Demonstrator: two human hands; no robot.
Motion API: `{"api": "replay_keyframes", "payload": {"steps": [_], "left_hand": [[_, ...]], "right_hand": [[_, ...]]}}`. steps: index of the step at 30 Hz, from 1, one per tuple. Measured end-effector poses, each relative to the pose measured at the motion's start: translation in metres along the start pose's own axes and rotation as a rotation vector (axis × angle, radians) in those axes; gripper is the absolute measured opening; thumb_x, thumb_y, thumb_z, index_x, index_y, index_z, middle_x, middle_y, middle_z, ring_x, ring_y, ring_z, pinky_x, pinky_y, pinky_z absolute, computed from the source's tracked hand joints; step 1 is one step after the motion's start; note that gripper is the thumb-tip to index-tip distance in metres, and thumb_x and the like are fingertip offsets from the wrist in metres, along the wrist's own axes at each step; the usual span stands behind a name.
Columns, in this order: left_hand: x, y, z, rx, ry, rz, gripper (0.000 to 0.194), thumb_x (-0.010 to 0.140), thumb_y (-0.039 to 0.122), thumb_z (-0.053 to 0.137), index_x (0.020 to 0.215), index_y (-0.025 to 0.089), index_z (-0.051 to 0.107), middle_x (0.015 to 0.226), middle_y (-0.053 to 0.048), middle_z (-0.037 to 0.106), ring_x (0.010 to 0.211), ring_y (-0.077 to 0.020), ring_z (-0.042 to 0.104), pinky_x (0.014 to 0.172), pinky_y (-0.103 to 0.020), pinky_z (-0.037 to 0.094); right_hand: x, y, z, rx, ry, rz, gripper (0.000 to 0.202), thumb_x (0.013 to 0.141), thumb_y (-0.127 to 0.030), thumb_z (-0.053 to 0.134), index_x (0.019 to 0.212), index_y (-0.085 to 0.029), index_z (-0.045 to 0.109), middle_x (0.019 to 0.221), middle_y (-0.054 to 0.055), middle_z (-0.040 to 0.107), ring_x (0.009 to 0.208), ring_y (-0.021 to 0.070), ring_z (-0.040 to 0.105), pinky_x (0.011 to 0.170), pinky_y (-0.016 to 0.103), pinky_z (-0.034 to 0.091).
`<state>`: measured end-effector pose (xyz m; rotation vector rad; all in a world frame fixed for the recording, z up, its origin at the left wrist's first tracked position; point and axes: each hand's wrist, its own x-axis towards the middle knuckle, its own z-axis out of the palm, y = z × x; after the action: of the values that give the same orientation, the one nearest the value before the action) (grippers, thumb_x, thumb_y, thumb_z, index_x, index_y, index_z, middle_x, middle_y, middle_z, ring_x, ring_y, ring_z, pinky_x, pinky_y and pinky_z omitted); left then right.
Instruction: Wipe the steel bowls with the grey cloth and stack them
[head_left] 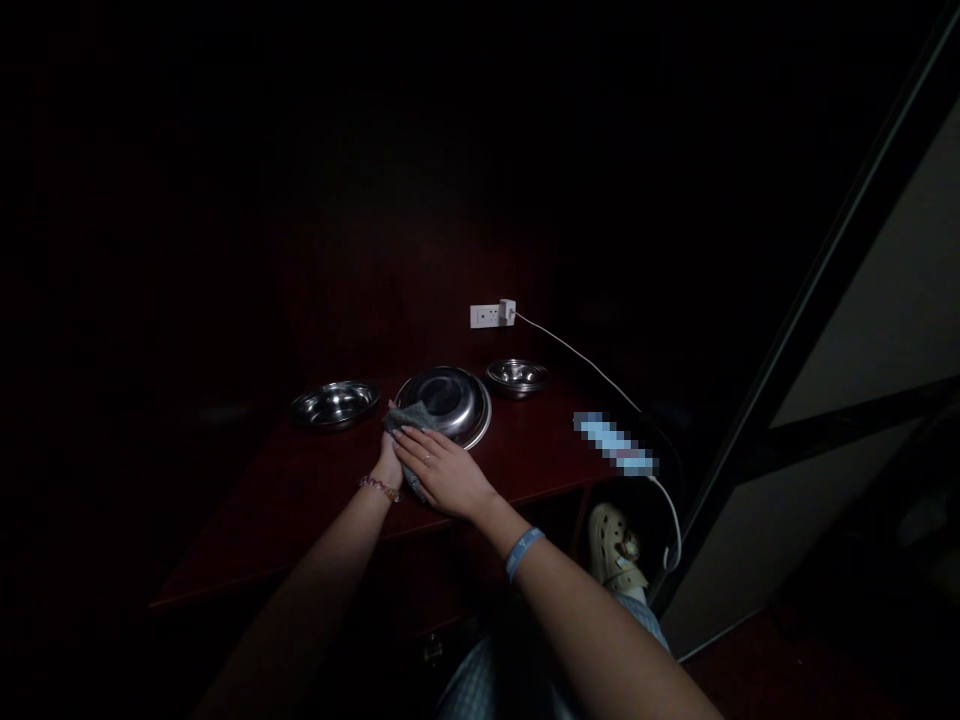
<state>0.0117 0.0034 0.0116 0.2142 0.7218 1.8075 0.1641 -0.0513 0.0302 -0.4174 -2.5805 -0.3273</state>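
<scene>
A shiny metal basin (457, 400) rests upside down and slightly tilted on a dark red table. My left hand (388, 462), with a beaded bracelet at the wrist, holds the basin's near left side; most of its fingers are hidden by a grey cloth (412, 414). Over that cloth lies my right hand (448, 474), its fingers together and pressing the cloth against the basin. A ring and a blue wristband are on this hand and wrist. The near edge of the basin is covered by the hands and cloth.
To the left sits a shallow metal bowl (335, 405); behind on the right are stacked smaller bowls (517, 376). A white cable (577, 354) runs from the wall socket (486, 316). A blurred blue object (613, 443) lies at the table's right end, above a clog (609, 540).
</scene>
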Motion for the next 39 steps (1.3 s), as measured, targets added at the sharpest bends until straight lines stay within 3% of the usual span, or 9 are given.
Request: {"api": "replay_keyframes", "payload": {"steps": [5, 10, 15, 19, 27, 31, 35, 39], "left_hand": [[0.007, -0.001, -0.007, -0.103, -0.032, 0.007, 0.056, 0.11, 0.034, 0.026, 0.114, 0.017, 0.079, 0.064, -0.006, 0.075, 0.06, -0.0249, 0.074, 0.08, -0.037, 0.063], [0.004, 0.008, 0.005, -0.136, -0.015, 0.007, 0.049, 0.11, 0.037, 0.034, 0.12, 0.013, 0.075, 0.084, -0.008, 0.082, 0.074, -0.0221, 0.078, 0.084, -0.035, 0.064], [-0.005, 0.011, 0.018, -0.207, -0.064, -0.004, 0.048, 0.11, 0.04, 0.035, 0.13, 0.018, 0.073, 0.112, -0.012, 0.082, 0.102, -0.0235, 0.078, 0.093, -0.039, 0.062], [-0.008, 0.01, 0.019, -0.219, -0.059, -0.013, 0.041, 0.109, 0.036, 0.041, 0.13, 0.021, 0.073, 0.116, -0.01, 0.082, 0.106, -0.0239, 0.077, 0.098, -0.041, 0.06], [-0.007, 0.012, 0.02, -0.224, -0.078, -0.014, 0.041, 0.108, 0.032, 0.04, 0.126, 0.019, 0.075, 0.115, -0.01, 0.082, 0.108, -0.0235, 0.076, 0.098, -0.04, 0.06], [-0.007, 0.011, 0.018, -0.189, -0.082, 0.011, 0.043, 0.108, 0.033, 0.037, 0.127, 0.021, 0.073, 0.114, -0.009, 0.082, 0.11, -0.0254, 0.076, 0.101, -0.044, 0.058], [-0.003, 0.008, 0.011, -0.154, -0.049, 0.011, 0.041, 0.108, 0.034, 0.041, 0.13, 0.018, 0.071, 0.106, -0.009, 0.082, 0.09, -0.0206, 0.078, 0.095, -0.037, 0.06], [0.003, 0.006, 0.003, -0.167, -0.058, -0.041, 0.038, 0.105, 0.041, 0.052, 0.127, 0.016, 0.072, 0.095, -0.009, 0.082, 0.07, -0.017, 0.075, 0.084, -0.032, 0.062]], "right_hand": [[0.0, 0.001, -0.001, -0.014, 0.009, -0.012, 0.057, 0.101, -0.018, 0.049, 0.158, -0.012, 0.047, 0.168, 0.012, 0.043, 0.159, 0.0224, 0.035, 0.132, 0.043, 0.032], [-0.011, 0.013, -0.016, -0.037, 0.027, 0.039, 0.061, 0.101, -0.017, 0.048, 0.161, -0.017, 0.043, 0.168, 0.007, 0.043, 0.16, 0.0209, 0.032, 0.134, 0.044, 0.027], [-0.028, 0.037, -0.029, -0.066, 0.141, 0.292, 0.071, 0.096, -0.011, 0.047, 0.166, -0.015, 0.036, 0.172, 0.009, 0.035, 0.163, 0.0245, 0.025, 0.135, 0.05, 0.021], [-0.042, 0.055, -0.028, -0.044, 0.205, 0.45, 0.079, 0.09, -0.007, 0.045, 0.167, -0.016, 0.033, 0.172, 0.009, 0.034, 0.164, 0.0272, 0.023, 0.134, 0.056, 0.018], [-0.037, 0.044, -0.017, 0.03, 0.24, 0.342, 0.082, 0.09, -0.006, 0.042, 0.169, -0.016, 0.026, 0.174, 0.008, 0.03, 0.163, 0.023, 0.025, 0.134, 0.049, 0.027], [-0.029, 0.031, -0.014, 0.017, 0.166, 0.256, 0.08, 0.091, -0.006, 0.043, 0.169, -0.014, 0.027, 0.174, 0.009, 0.03, 0.164, 0.0232, 0.022, 0.134, 0.048, 0.026], [-0.021, 0.019, -0.011, -0.013, 0.048, 0.105, 0.07, 0.096, -0.013, 0.048, 0.165, -0.013, 0.036, 0.171, 0.01, 0.036, 0.163, 0.023, 0.026, 0.134, 0.047, 0.027], [-0.016, 0.013, -0.008, -0.032, 0.02, 0.049, 0.068, 0.098, -0.015, 0.051, 0.164, -0.02, 0.038, 0.169, 0.007, 0.041, 0.16, 0.0209, 0.034, 0.134, 0.045, 0.027]]}}
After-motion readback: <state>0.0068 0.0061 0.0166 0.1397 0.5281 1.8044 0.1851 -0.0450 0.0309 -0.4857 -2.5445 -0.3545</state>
